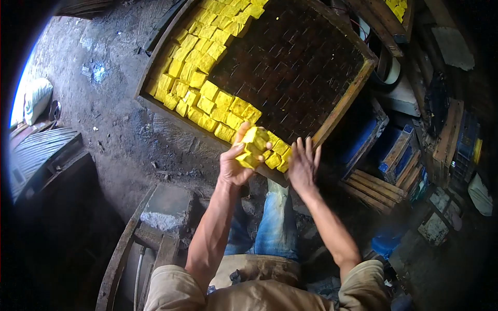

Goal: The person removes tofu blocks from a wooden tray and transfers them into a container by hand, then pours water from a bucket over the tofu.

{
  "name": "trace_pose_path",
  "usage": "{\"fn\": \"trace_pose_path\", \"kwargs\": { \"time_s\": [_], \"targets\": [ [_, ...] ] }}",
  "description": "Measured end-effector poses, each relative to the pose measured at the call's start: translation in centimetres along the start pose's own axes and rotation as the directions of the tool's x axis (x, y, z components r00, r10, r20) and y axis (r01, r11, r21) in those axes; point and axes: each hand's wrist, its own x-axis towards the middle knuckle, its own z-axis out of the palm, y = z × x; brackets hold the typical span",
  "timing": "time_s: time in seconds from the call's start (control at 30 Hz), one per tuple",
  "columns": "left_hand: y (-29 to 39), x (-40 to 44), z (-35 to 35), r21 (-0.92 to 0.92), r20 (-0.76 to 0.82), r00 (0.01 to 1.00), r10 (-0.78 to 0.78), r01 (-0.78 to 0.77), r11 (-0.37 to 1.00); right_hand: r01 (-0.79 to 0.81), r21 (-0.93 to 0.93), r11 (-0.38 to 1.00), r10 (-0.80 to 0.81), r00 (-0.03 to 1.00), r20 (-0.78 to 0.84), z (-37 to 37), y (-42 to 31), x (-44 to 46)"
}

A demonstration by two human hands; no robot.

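My left hand (238, 158) is closed around several yellow tofu blocks (253, 146), held above the near edge of the wooden tray (345, 103). Fingers stretched out, my right hand (304, 165) lies at the tray's near right corner, beside the last tofu pieces (280, 147) of the row; whether it touches them I cannot tell. Packed rows of yellow tofu (194, 62) cover the left and near sides of the tray. Dark woven matting (290, 67) shows across the rest of its bottom.
Blue crates with wooden slats (376, 181) stand to the right. Another wooden tray with yellow pieces (398, 8) is at the upper right. A concrete block (167, 207) sits at the lower left, by a curved wooden frame (116, 259). Bare ground (104, 103) extends left.
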Motion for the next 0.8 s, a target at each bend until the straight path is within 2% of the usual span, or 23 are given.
{"fn": "trace_pose_path", "kwargs": {
  "time_s": [0.07,0.13,0.2,0.23,0.27,0.37,0.4,0.47,0.53,0.6,0.67,0.73,0.77,0.8],
  "targets": [
    [1.2,-0.9,-0.3,0.029,0.019,0.998,0.061,-0.061,0.998,0.014,0.059,0.998,-0.008,0.995,-0.098,2.2,-0.9,-2.1],
    [2.2,-1.7,-0.8,0.073,0.054,0.994,0.098,-0.102,0.992,-0.063,0.22,0.973,0.096,0.985,-0.143,2.2,-1.4,-2.4],
    [3.0,-2.4,-1.0,-0.019,0.089,0.992,0.084,-0.083,0.996,-0.033,0.276,0.961,0.076,0.986,-0.147,1.0,-1.0,-1.9],
    [3.5,-2.8,-0.7,-0.109,0.053,0.998,0.026,-0.02,0.994,0.008,0.331,0.944,0.046,0.987,-0.153,0.4,-0.9,-1.3],
    [3.5,-3.1,-0.7,-0.107,0.049,0.998,0.027,-0.022,0.994,0.007,0.335,0.942,0.047,0.987,-0.151,0.2,-0.9,-0.7],
    [3.2,-3.5,-0.9,-0.068,0.023,0.994,0.107,-0.105,0.992,-0.122,0.589,0.799,0.093,0.993,0.079,0.4,-1.1,1.7],
    [3.1,-3.5,-0.7,-0.067,0.026,0.994,0.108,-0.106,0.992,-0.119,0.589,0.799,0.092,0.993,0.075,0.4,-1.6,2.1],
    [3.2,-3.7,-0.6,-0.054,0.102,0.989,0.105,-0.1,0.994,-0.14,0.413,0.9,0.184,0.98,-0.069,0.4,-2.8,2.8],
    [3.6,-4.2,-0.7,-0.067,0.113,0.989,0.093,-0.086,0.994,-0.108,0.426,0.898,0.168,0.98,-0.107,1.5,-3.6,2.2],
    [3.7,-4.6,-0.7,-0.181,0.009,0.996,0.086,-0.083,0.98,-0.036,0.227,0.973,0.066,0.99,-0.127,3.0,-4.5,1.0],
    [3.9,-4.6,-0.8,-0.167,0.028,0.995,0.101,-0.095,0.981,0.028,0.252,0.967,0.013,0.987,-0.161,3.3,-4.3,0.2],
    [4.1,-5.0,-1.2,-0.134,0.012,0.993,0.116,-0.114,0.984,-0.199,0.644,0.739,0.177,0.979,0.1,1.5,-3.9,0.1],
    [4.3,-5.0,-1.3,-0.134,0.016,0.993,0.12,-0.117,0.984,-0.207,0.631,0.748,0.214,0.975,0.067,1.1,-3.4,0.6],
    [4.6,-5.2,-1.5,-0.142,0.025,0.993,0.118,-0.114,0.983,-0.219,0.746,0.629,0.244,0.967,0.077,0.6,-3.2,1.1]
  ]
}}
